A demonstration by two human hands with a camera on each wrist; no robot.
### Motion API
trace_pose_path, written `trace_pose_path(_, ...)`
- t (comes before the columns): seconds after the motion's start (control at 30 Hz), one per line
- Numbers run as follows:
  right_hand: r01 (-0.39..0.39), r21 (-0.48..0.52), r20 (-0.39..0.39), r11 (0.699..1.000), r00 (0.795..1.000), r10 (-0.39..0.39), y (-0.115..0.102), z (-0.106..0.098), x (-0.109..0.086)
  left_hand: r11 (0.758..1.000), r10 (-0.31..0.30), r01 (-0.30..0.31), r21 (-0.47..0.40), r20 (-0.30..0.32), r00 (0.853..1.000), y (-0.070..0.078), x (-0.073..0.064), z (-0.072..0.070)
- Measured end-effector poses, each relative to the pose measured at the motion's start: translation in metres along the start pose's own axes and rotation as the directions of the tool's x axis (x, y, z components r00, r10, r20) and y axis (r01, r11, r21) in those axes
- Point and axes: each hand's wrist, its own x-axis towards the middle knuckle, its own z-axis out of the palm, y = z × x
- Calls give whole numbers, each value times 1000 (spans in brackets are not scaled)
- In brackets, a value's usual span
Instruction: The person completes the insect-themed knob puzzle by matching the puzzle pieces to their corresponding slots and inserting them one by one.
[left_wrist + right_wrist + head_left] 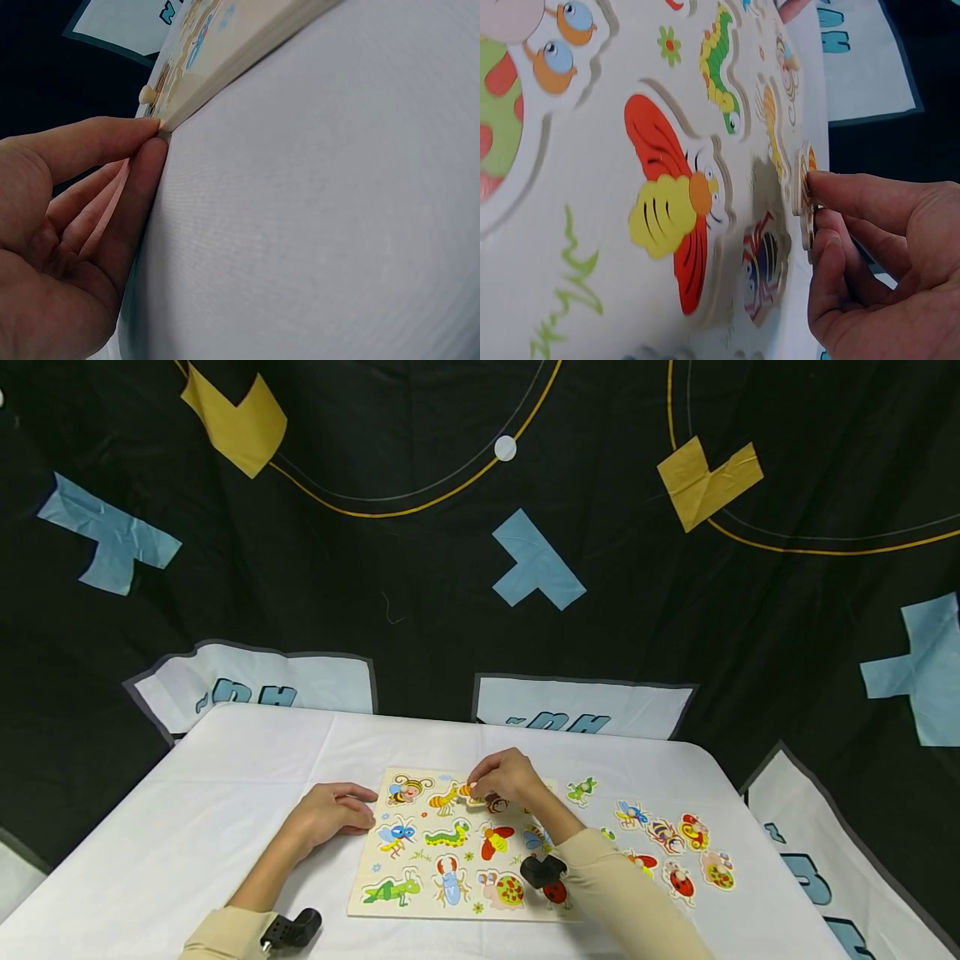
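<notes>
A pale wooden puzzle board (416,908), decorated with colourful insects, lies flat. Toward its 12 o'clock side, the right hand (508,777) pinches an orange-striped piece (801,184) above the surface. Loose bug-shaped pieces (678,883) lie scattered at 3 o'clock.

The piece (467,791) in the right grip (512,778) shows orange stripes. Below that grip, the board (422,911) is cream, its caterpillar (447,836) green and yellow. Further right, a loose ladybird (680,882) is red with black spots; the worktop (187,827) is white.
</notes>
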Motion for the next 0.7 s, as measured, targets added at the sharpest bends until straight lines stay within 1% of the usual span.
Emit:
trace_pose_path(0.2, 1, -32, -5, 999, 1000, -1, -5, 9, 0, 1000, 3, -3, 1, 8, 1000, 0, 1, -1)
trace_pose_path(0.27, 6, -37, -5, 999, 1000, -6, -6, 11, 0, 1000, -5, 5, -1, 10, 1000, 0, 1, -1)
trace_pose_path(0.43, 10, -12, -1, 1000, 1000, -10, -6, 17, 0, 1000, -17, 17, 0, 5, 1000, 1, 1, 0)
trace_pose_path(0.53, 12, 5, -4, 1000, 1000, -12, -8, 20, -1, 1000, -9, 9, 6, 6, 1000, 1, 1, 0)
trace_pose_path(0.7, -5, 8, -10, 1000, 1000, 5, -11, 26, -1, 1000, -11, 11, 10, 5, 1000, 0, 1, -1)
